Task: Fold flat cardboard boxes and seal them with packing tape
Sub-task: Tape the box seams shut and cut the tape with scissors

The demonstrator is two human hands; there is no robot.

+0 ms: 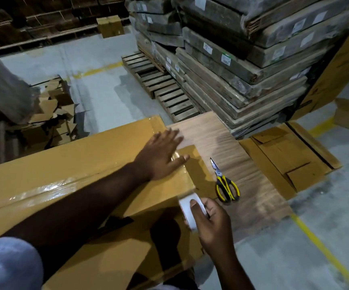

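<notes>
Stack of packs: A tall stack of flat wrapped packs (pixel 242 59) sits on a wooden pallet (pixel 161 88) far in front of you, on the right.
Floor: The grey floor (pixel 98 59) has yellow lines on it.
Big box: Your long brown cardboard box (pixel 64 168) lies right in front of you. It goes from the left edge to the middle. Shiny clear tape (pixel 43 188) runs along its top seam.
Wood board: A wood-look board (pixel 221 147) lies under the right end of the box, like a low bench.
Flat boxes: A flat cardboard sheet (pixel 291 158) lies on the floor just to the right of the board. A messy pile of cardboard scraps (pixel 52 118) sits on the left.
Left arm: Your left arm reaches across the box top, from the low left toward the right end.
Left hand: Your left hand (pixel 161 155) lies flat on the box top near its right end. Its fingers (pixel 174 136) are straight and spread. It presses on the tape and holds nothing.
Right hand: Your right hand (pixel 209 222) is low, at the near right corner of the box. Its fingers are curled around the tape roll.
Tape roll: The white tape roll (pixel 189 208) is in your right hand, touching the box edge.
Scissors: The yellow and black scissors (pixel 225 183) lie shut on the board, just right of the box.
</notes>
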